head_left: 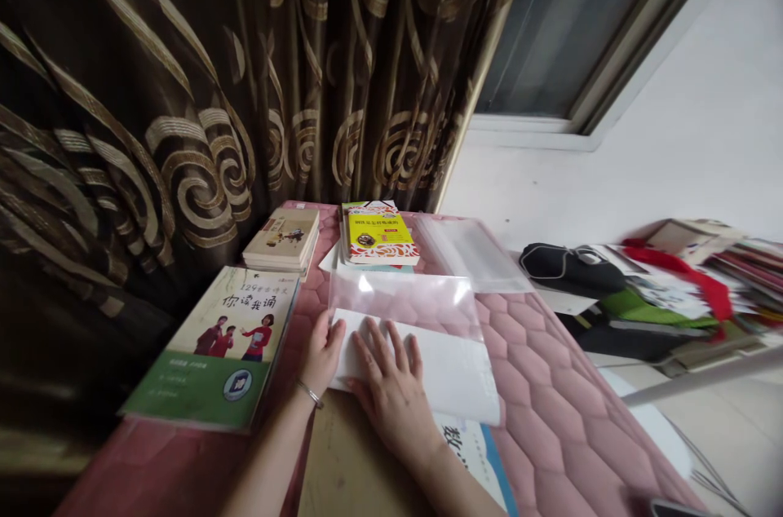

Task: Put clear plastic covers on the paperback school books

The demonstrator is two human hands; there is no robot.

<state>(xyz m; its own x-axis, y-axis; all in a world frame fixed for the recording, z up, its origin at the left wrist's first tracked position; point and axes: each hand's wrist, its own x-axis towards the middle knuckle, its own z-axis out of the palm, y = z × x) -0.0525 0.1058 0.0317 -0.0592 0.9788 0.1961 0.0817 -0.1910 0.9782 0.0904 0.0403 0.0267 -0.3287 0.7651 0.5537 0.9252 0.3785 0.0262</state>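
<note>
A transparent plastic book cover [422,295] lies in front of me, with a white sheet [456,374] in or under its near part. My left hand [323,354] pinches the left edge of the cover and sheet, thumb on top. Flat on the white sheet rests my right hand [395,391], fingers spread. Beneath my forearms is a brown, plain-faced book or board [348,460]. To its right, a white book with a blue edge and large Chinese characters [474,452] is partly covered by the sheet and my right arm.
On the pink quilted tabletop [538,403] are a green-and-white book [220,346], a stack of tan books [285,240], a yellow book on a pile [382,233] and more transparent covers [474,252]. Patterned curtains [342,77] hang behind. Right of the table sits a black pouch [572,268] among papers.
</note>
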